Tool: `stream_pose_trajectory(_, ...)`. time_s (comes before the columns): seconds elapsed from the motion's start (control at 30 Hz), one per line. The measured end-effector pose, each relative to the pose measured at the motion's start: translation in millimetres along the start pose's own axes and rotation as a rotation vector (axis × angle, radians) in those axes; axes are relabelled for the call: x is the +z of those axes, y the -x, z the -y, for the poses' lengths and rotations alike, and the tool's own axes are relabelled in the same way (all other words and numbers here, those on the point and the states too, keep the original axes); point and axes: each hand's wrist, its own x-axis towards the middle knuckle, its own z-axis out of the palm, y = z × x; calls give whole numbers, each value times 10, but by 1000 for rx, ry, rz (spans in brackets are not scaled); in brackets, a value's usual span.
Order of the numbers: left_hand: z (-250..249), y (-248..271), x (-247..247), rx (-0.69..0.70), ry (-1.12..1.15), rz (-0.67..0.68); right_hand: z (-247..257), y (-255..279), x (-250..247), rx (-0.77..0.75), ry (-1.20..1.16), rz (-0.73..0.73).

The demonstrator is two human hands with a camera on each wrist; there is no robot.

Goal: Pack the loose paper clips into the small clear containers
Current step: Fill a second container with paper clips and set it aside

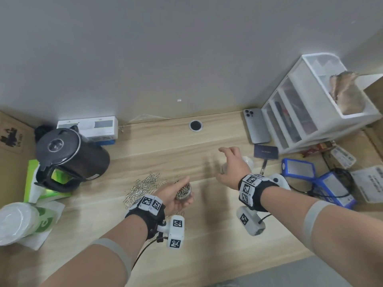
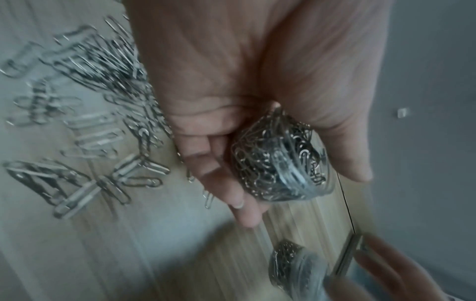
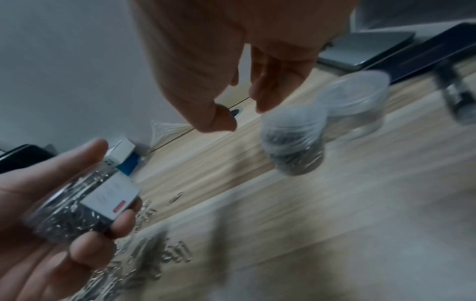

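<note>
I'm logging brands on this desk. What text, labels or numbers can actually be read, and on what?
No text reads clearly in any view.
Navy card: faint line of print, too small to read.
Container label: white with a red patch, blurred.
White box: print too small.
Brown box: dark print, unreadable.
Wrist bands: only black-and-white square markers, no words.

I'm seeing head view looking down on desk point(image 1: 207, 235); wrist views sitting close, both sharing clip-filled jar point(image 2: 278, 158).

A black kettle point(image 1: 70, 156) stood at frame left; a phone point(image 1: 256, 125) and white drawer unit point(image 1: 306, 104) occupied the upper right.
</note>
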Motion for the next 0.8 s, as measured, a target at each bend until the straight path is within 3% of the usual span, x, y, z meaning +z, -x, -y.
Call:
stream_pose_trajectory(0.17, -130, -145, 235, -53, 14, -57, -255, -71, -61, 41, 174, 193)
stream_pose_trajectory(0.33, -193, -235, 333, -126, 124, -101, -321, -62, -52, 26, 206, 190)
stream_pose_trajectory(0.5, -220, -227, 353, -137, 83, -141, -99, 27, -133, -202, 105, 80)
stream_pose_trajectory(0.6, -243, -189, 394, -109, 156, -130, 170, 121, -98, -383, 80, 153)
stream_pose_trajectory(0.7, -259, -144, 425, -78, 277, -88, 430, 209, 37, -457, 128, 243)
stream_pose_trajectory(0.8, -250, -67, 347, -84, 306, -82, 608, 227, 163, -465, 204, 227)
